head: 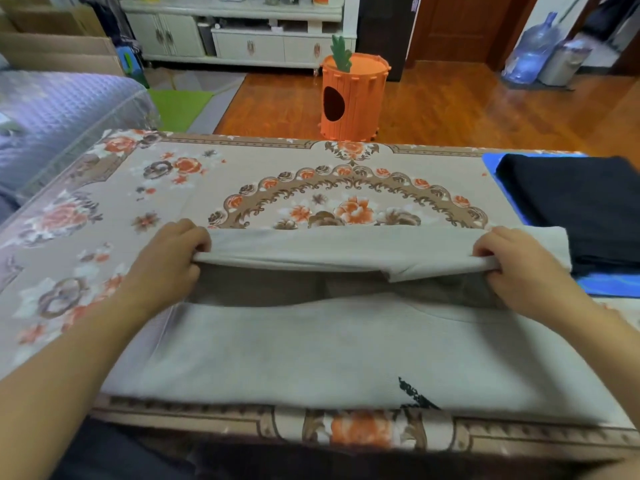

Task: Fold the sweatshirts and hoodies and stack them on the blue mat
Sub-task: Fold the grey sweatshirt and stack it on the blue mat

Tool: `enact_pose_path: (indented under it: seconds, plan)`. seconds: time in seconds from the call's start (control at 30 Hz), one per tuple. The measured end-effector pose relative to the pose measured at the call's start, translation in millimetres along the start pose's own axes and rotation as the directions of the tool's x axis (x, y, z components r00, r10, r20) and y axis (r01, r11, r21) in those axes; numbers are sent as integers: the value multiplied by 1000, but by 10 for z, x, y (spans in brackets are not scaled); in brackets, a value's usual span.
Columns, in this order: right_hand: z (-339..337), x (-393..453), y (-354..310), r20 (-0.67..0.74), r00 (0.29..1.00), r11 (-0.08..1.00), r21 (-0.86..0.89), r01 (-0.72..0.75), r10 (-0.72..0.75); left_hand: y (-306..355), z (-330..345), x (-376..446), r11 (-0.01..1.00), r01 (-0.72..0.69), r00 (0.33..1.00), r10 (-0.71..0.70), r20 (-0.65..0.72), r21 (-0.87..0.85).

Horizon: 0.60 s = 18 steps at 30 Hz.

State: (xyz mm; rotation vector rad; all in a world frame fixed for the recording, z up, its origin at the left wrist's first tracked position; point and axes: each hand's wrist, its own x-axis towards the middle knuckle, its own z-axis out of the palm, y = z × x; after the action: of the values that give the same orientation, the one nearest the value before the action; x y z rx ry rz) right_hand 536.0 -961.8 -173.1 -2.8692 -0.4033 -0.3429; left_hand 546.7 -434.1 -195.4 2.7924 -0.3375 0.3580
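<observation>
Single view only: head-worn camera, wide-angle, so there is no second view and no shared part. It looks forward and down from above the near edge of the desk (263, 188), which fills the lower two thirds of the frame. Both forearms enter from the bottom corners; the left hand (173, 258) and right hand (519, 268) sit close to the lens, near mid-frame. The gray sweatshirt (346, 351) lies just below the camera. The blue mat (490, 174) falls at the right edge, partly cut off. Beyond the far desk edge the view reaches across the wooden floor (450, 105) to a white cabinet (242, 39) at the top. Straight lines bow toward the frame edges.
</observation>
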Motion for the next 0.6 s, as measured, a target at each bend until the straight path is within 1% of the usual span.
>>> enact_pose_path:
  seconds: [0.07, 0.13, 0.2, 0.23, 0.3, 0.37, 0.4, 0.43, 0.53, 0.6]
  plan:
    - [-46, -45, 3, -8, 1000, 1000, -22, 6, -6, -10, -38, -40, 995, -47, 997, 41, 62, 90]
    - [98, -176, 18, 56, 998, 997, -67, 33, -29, -49, 58, -164, 974, -133, 976, 97, 195, 181]
    - [343, -354, 54, 130, 991, 994, -92, 52, -40, -74, 180, -277, 955, -180, 951, 108, 291, 235]
    - [438, -426, 77, 140, 990, 995, -86, 40, -28, -58, 202, -299, 951, -172, 945, 86, 317, 255]
    - [518, -494, 100, 109, 994, 999, -53, 7, -2, 32, 165, -249, 933, -148, 925, 13, 379, 328]
    - [520, -496, 79, 86, 996, 999, -39, -6, 9, 183, 122, -148, 901, -135, 882, -79, 464, 411]
    - [519, -490, 67, 78, 997, 999, -35, -10, 12, 282, 129, -111, 897, -129, 873, -100, 478, 423]
    - [524, -484, 56, 68, 998, 999, -30, -16, 18, 395, 153, -77, 903, -137, 873, -84, 480, 408]
    - [550, -501, 35, 41, 998, 999, -15, -47, 47, 687, 249, -55, 936, -204, 869, 39, 493, 285]
    - [558, -519, 28, 26, 998, 999, -5, -53, 53, 705, 225, -52, 926, -229, 874, 59, 482, 301]
